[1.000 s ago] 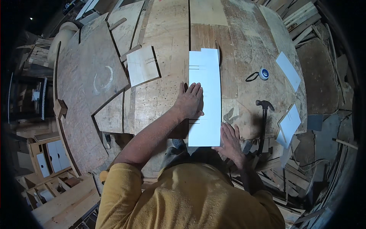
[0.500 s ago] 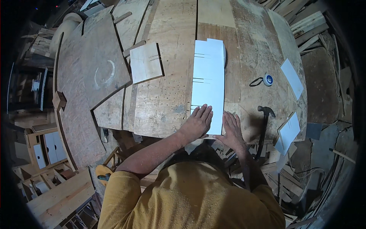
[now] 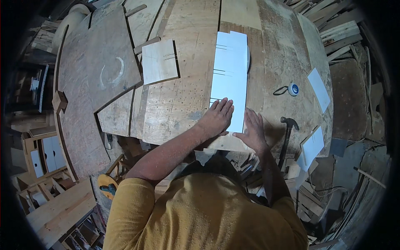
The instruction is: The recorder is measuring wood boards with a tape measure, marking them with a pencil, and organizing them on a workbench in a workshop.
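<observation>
A long white board (image 3: 230,62) with dark slots along its left edge lies lengthwise on the wooden workbench (image 3: 175,112). Across its near end rests my left hand (image 3: 217,116), palm down with fingers stretched. My right hand (image 3: 254,129) lies against the board's near right edge and corner, fingers out and thumb apart. Part of a rounded shape shows past the board's right side; the rest is hidden beneath. Farther left on the bench is a squarish pale wooden board (image 3: 159,62) with notches in its right edge.
Right of the board are a tape measure (image 3: 293,89) with a black strap and a hammer (image 3: 287,139) overhanging the bench edge. White pieces (image 3: 319,89) lie near the right rim. Raised dark-edged panels (image 3: 100,62) cover the left side. Wood offcuts (image 3: 341,33) are stacked beyond.
The white board has slid away from me along the bench, both hands moving with it. The whole view has shifted slightly too.
</observation>
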The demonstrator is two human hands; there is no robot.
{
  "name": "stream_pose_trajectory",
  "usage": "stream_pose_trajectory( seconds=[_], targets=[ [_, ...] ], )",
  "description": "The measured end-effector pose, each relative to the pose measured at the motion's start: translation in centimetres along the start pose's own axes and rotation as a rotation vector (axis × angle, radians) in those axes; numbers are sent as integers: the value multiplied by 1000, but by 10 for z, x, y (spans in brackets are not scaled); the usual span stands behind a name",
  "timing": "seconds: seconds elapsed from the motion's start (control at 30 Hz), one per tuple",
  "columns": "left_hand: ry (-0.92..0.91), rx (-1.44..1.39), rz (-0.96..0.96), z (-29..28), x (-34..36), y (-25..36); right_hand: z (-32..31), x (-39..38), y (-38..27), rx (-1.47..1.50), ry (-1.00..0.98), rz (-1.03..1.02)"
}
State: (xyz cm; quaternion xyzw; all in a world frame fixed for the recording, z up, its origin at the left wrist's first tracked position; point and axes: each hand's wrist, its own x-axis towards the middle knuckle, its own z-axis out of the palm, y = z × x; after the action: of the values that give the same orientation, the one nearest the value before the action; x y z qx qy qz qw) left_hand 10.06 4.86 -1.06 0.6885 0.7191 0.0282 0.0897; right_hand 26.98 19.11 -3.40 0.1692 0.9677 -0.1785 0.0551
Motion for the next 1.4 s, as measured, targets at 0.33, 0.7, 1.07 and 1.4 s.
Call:
stream_pose_trajectory(
  seconds=[0.33,0.7,1.07,1.4],
  targets=[
    [-4,3,-35,0,24,-23,22,-8,35,102,282,-99],
    [67,38,-29,2,61,-62,32,-31,49,96,427,-53],
    [77,38,-36,-5,104,-103,30,-26,45,165,443,49],
    [136,27,-15,-6,127,-126,29,-26,50,7,439,18]
  ],
)
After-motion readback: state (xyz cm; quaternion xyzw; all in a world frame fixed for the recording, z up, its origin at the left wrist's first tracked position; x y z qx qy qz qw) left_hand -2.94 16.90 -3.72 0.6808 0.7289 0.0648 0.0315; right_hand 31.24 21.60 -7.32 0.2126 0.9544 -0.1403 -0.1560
